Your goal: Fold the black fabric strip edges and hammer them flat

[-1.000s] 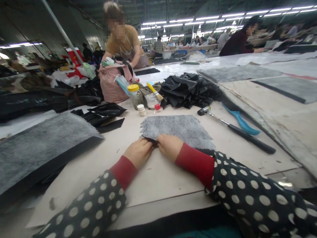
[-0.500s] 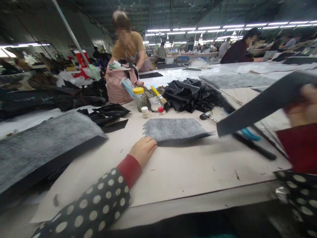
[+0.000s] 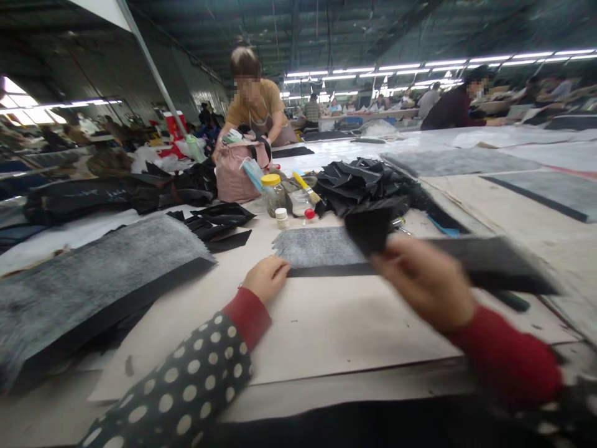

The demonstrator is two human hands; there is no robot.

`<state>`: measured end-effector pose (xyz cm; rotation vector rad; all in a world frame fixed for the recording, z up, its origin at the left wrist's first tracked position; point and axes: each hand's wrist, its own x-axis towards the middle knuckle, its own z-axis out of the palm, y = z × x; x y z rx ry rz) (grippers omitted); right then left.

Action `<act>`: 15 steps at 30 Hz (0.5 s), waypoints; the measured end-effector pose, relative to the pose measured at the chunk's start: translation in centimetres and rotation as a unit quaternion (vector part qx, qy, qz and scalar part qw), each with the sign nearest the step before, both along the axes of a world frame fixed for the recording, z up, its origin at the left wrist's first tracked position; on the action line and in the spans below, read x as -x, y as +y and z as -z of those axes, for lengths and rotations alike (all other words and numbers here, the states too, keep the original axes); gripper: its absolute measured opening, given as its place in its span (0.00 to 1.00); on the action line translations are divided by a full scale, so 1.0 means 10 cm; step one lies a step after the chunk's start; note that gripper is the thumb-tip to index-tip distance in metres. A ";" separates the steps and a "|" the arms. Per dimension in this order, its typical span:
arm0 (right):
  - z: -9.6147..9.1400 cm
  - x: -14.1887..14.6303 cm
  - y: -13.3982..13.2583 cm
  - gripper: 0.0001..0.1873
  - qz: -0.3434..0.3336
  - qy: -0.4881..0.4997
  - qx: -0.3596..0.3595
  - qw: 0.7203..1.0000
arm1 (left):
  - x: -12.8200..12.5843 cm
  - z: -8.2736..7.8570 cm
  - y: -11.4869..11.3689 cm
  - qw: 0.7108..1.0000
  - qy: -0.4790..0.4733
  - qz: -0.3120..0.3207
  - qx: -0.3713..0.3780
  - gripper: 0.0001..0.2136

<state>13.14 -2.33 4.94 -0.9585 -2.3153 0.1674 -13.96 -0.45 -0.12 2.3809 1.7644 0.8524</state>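
Note:
A low stack of fabric pieces, grey on top with a black front edge, lies on the pale board before me. My left hand is at its left front corner, fingers closed together on the edge. Over the stack's right end, my right hand, blurred, grips a black fabric strip whose dark end juts out left of the fingers. A grey-and-black length stretches out to the right behind this hand; whether it belongs to the same strip I cannot tell.
On the left lies a large pile of grey-topped pieces. Behind the stack stand a yellow-lidded jar, a small white-capped bottle, a brush and a heap of black pieces. A co-worker leans over a pink bag.
My right hand has swung in from the far right with the strip, over the stack's right end. My left hand stays at the stack's corner. The view has shifted slightly.

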 end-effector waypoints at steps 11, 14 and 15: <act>0.12 0.67 -0.08 0.10 -0.256 -0.243 0.019 0.936 | 0.81 -0.46 0.15 0.984 -0.121 -0.122 0.056 0.23; 0.23 0.67 0.01 0.10 -0.252 -0.231 0.032 0.939 | 0.76 -0.57 0.42 0.993 -0.034 -0.091 0.064 0.24; 0.28 0.69 0.01 0.10 -0.247 -0.224 0.040 0.942 | 0.72 -0.57 0.55 0.994 -0.010 -0.079 0.070 0.25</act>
